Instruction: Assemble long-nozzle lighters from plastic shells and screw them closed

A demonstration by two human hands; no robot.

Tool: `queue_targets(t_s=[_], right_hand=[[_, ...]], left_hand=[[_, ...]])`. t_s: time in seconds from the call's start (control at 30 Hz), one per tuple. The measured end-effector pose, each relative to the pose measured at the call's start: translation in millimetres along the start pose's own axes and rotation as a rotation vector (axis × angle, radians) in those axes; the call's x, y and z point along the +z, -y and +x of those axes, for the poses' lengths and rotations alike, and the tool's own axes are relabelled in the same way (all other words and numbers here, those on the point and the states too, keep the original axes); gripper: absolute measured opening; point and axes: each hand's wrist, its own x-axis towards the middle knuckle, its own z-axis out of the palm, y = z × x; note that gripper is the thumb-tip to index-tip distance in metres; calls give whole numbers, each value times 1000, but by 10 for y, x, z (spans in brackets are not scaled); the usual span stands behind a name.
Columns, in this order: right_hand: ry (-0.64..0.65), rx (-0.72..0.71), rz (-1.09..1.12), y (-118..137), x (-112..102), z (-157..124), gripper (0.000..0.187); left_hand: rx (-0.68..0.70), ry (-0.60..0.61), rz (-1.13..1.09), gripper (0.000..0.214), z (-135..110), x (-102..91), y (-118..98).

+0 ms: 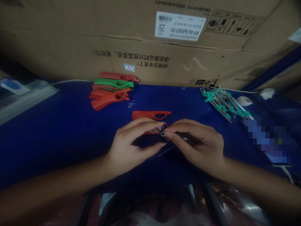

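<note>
In the middle of the head view, my left hand [133, 142] and my right hand [199, 142] meet fingertip to fingertip. Between them is a small dark part with a pale looped wire [162, 132]. My right thumb and index finger pinch it from the right. The curled fingers of my left hand hold its other side, the thumb a little lower. Just beyond lies a red lighter-handle shell half [143, 115], its trigger opening to the right. A second red shell piece [150, 132] shows partly behind my left fingers. A thin grey wire or tube [166, 151] lies below them.
Red handle shells [108, 98] and a green one [113, 83] are piled back left, beside several tiny metal pieces [131, 104]. Metal rods with teal clips [221, 102] lie back right. A cardboard box [98, 44] stands behind the blue table [58, 135]. Clear plastic [30, 97] sits far left.
</note>
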Motion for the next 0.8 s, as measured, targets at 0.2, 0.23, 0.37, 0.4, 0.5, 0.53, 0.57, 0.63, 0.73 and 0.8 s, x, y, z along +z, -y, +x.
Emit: queue_targets(t_s=[0.2,0.23,0.37,0.4,0.5,0.53,0.57,0.63,0.73,0.8], right_hand=[[-2,-13,-8,-13,0,2,17],[0,-7,-10,-13,-1,2,17],[6,4,-8,-10,-5,-3,17],[6,4,-8,-9,-5,-5,17],[3,5,-4,-9,-2,-7,17],[3,4,-2,-9,0,-7,17],[1,2,0,-11,1,-5,17],[-2,-2,2,-16,0,-2,18],[-5,3,12,-29,-6,3,19],[-9,27,15,-38,-11,7,18]], left_hand=[[-1,2,8,44,-9,-4,12],[-1,5,4,43,-12,-5,17],[9,7,-9,43,-16,-8,29],[14,3,-8,43,-15,-10,29],[25,-3,-2,44,-10,-15,20],[25,-3,0,44,-8,-16,15],[20,-3,-1,44,-5,-15,11],[-3,4,-13,43,-1,-13,3],[-63,41,-62,48,0,-3,-2],[-100,55,-121,55,-3,4,-3]])
